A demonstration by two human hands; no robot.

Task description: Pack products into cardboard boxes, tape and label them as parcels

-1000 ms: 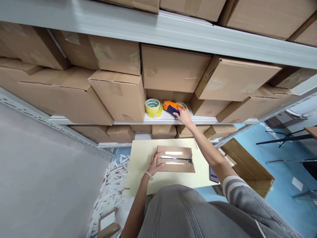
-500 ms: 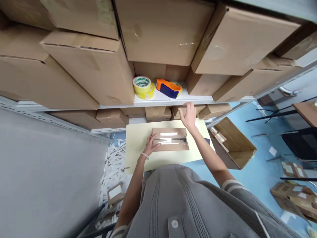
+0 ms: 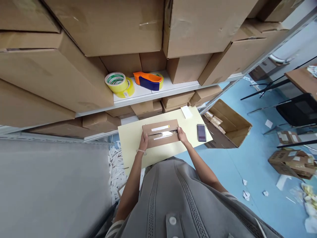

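A flat cardboard box (image 3: 160, 139) with shiny clear tape along its middle seam and white label strips is between my hands, over the pale yellow table. My left hand (image 3: 143, 141) grips its left end, fingers closed on the edge. At the right end my right hand (image 3: 182, 135) holds the box, its thumb near the top edge. Whether the box rests on the table or is slightly lifted, I cannot tell. To the right lie a dark phone (image 3: 201, 133), blurred by pixels, and a white pad (image 3: 186, 112).
Above the table (image 3: 128, 155), a shelf (image 3: 138, 96) bears yellow tape rolls (image 3: 116, 82), an orange and blue tape dispenser (image 3: 148, 81) and large cartons (image 3: 119, 26). An open carton (image 3: 229, 124) stands on the floor at right. White paper strips (image 3: 116, 172) litter the left floor.
My right hand has come down from above the table and closed on the box's right end. My view has turned, and the white pad and whole phone now show.
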